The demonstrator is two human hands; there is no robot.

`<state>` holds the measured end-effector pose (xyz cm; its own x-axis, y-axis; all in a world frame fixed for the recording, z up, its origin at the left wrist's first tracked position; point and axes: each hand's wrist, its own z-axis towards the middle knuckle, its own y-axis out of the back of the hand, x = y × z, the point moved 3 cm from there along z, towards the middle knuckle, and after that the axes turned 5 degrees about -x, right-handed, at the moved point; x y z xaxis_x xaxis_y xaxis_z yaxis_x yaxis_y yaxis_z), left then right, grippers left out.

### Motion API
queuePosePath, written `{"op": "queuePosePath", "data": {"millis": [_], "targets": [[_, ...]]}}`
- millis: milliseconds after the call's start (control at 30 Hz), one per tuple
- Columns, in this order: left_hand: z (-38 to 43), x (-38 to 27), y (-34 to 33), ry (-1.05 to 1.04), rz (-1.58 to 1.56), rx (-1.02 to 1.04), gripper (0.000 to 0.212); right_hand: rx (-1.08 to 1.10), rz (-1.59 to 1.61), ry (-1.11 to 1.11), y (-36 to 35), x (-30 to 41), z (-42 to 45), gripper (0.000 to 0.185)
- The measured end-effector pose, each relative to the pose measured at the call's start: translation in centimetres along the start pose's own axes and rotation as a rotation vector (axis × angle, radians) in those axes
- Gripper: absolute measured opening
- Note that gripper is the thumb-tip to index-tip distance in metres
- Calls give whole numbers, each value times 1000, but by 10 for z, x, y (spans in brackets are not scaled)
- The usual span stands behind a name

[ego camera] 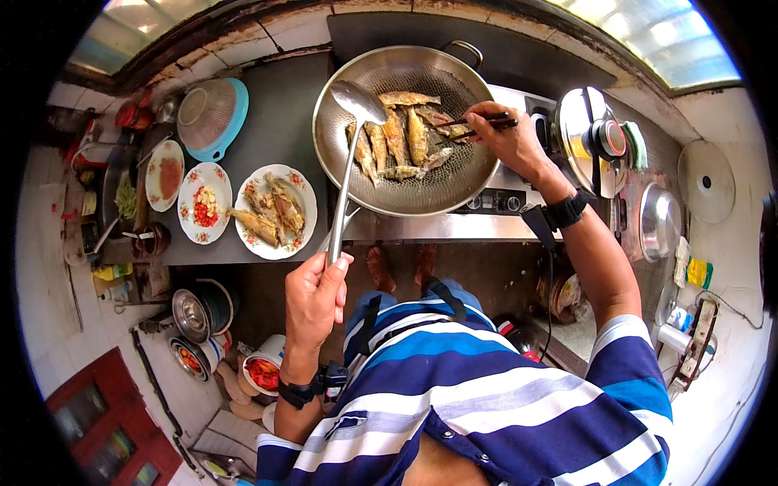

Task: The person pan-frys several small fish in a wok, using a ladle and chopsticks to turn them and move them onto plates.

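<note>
My left hand [317,296] grips the handle of a metal ladle or spatula [360,104], whose head hangs over the left part of a large wok [389,203] with a honeycomb-textured inside. Several small fried fish [417,136] lie in the wok. Dark chopsticks [486,123] are in my right hand [506,138], above the wok's right side, their tips near the fish at the right. A floral plate [275,248] with several fried fish [289,209] stands left of the wok. Beside it a second plate [189,228] bears chopped red and pale pieces [205,206].
Further left stand a plate with reddish contents [155,197], a blue-rimmed strainer basket [214,121] and a pan with green strips [126,197]. A lidded pot [580,109] is on the stove's right. The wok's loop handle [471,50] points to the back; a cable [550,304] hangs below my right wrist.
</note>
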<state>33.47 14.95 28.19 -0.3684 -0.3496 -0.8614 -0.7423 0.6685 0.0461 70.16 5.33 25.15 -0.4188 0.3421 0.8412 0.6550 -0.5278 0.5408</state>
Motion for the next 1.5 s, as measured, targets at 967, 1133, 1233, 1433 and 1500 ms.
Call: {"op": "queuePosePath", "data": {"millis": [967, 1133, 1233, 1433, 1500], "targets": [[-2, 4, 25, -2, 43, 98, 33, 30, 144, -96, 2, -28, -43, 31], [-9, -1, 13, 13, 20, 81, 30, 119, 114, -92, 14, -17, -25, 42], [-13, -2, 7, 9, 14, 73, 30, 130, 71, -171, 24, -18, -5, 44], [-19, -3, -5, -21, 29, 30, 29, -109, -75, -151, 31, -23, 29, 48], [-21, -1, -8, -22, 33, 17, 29, -160, -129, -104, 30, -22, 29, 47]]}}
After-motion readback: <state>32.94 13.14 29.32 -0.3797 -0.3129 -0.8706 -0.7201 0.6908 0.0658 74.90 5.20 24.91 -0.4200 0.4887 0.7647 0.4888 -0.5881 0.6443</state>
